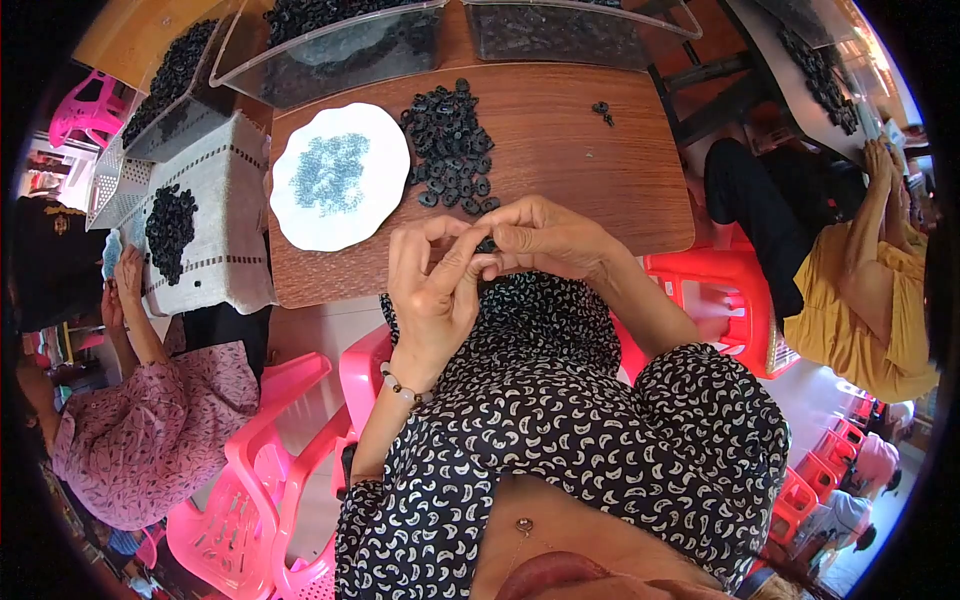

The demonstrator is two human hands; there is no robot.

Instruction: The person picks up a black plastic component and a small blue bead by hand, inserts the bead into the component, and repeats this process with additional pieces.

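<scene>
My left hand (431, 277) and my right hand (551, 236) meet at the near edge of a brown wood-grain table (555, 157). Between their fingertips is a small black part (487, 244), mostly covered by the fingers. The left fingers are bent close against it, and the right thumb and fingers pinch it. Just beyond my hands lies a pile of small black ring-shaped parts (450, 142). To its left is a white scalloped plate (386, 187) with many tiny bluish-grey pieces (330, 172) spread over its middle.
Clear plastic bins (352, 56) of black parts stand behind the table. A few black parts (603, 112) lie at its far right. A person (157, 420) works at a cloth-covered table at left; another person (862, 300) works at right. Pink chairs (247, 480) and a red stool (720, 300) stand nearby.
</scene>
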